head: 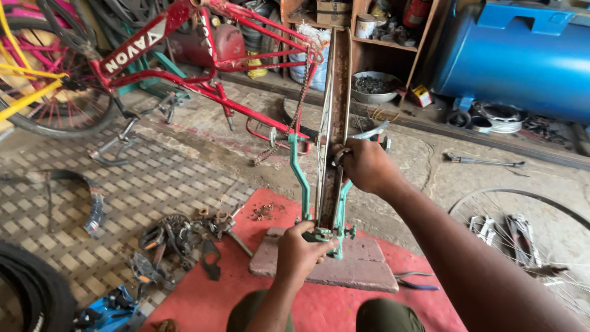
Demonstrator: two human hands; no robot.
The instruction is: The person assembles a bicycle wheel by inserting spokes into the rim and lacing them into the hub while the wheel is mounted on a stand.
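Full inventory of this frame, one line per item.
Bare wheel rim: 1, rusty, upright in the stand, centre.
Truing stand: 1, green, on a stone slab.
Stone slab: 1, grey-pink, on the red mat.
Red mat: 1, under slab.
Pliers: 1, blue handles, right of slab.
Red bicycle frame: 1, upper left.
Yellow bicycle: 1, far left, partly cut off.
Loose parts pile: several, dark, left of mat.
Tyre: 1, black, lower left.
Spoked wheel: 1, lying flat, right.
Blue tank: 1, upper right.
Metal bowl: 1, below the shelf.
Left hand: grip on stand base.
Right hand: grip at rim.
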